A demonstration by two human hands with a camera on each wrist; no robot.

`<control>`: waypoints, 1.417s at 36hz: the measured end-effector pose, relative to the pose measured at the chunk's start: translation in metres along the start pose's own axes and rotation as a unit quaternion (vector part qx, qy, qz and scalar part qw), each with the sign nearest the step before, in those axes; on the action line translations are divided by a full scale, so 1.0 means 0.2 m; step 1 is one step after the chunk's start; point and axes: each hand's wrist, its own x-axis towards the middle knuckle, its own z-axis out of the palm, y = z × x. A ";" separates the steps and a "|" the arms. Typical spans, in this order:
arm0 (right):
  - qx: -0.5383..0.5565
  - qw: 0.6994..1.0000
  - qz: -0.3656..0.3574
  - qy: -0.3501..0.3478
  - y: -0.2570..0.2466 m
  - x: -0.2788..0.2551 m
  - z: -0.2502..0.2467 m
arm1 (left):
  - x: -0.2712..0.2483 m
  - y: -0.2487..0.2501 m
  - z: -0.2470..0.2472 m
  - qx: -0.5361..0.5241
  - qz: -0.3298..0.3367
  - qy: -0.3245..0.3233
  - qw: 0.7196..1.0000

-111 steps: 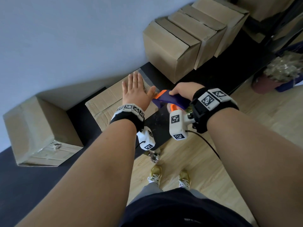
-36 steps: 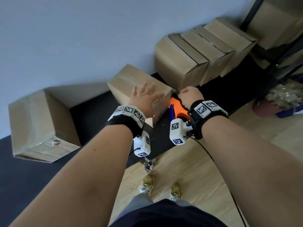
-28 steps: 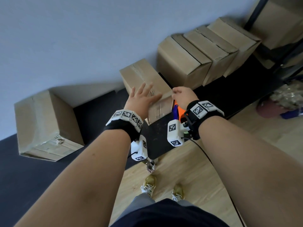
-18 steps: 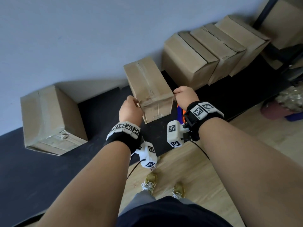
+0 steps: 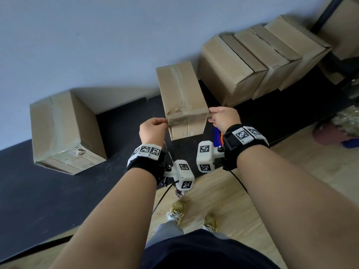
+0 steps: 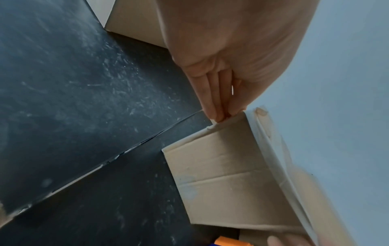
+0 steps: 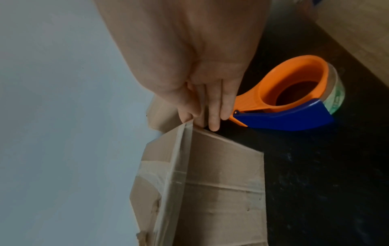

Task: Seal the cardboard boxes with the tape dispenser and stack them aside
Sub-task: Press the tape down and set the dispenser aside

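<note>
A taped cardboard box is held tilted above the black table, its long taped seam facing up. My left hand pinches its near left corner, and my right hand pinches its near right corner. In the left wrist view the fingertips meet the box at its edge. The right wrist view has my right hand on the corner of the box. The orange and blue tape dispenser lies on the table beside that hand, mostly hidden under my wrist.
Another sealed box stands on the table at the left, against the wall. Several boxes lean in a row at the back right. Beyond them a dark shelf frame rises. Wooden floor lies past the table's near edge.
The box has come up off the table and turned end-on to me. My left hand went from flat on top to pinching a corner. My right hand let go of the dispenser and took the other corner.
</note>
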 end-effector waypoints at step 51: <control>-0.231 0.963 -0.132 0.052 -0.08 -0.06 -0.04 | 0.04 0.05 0.02 0.157 0.105 -0.017 0.982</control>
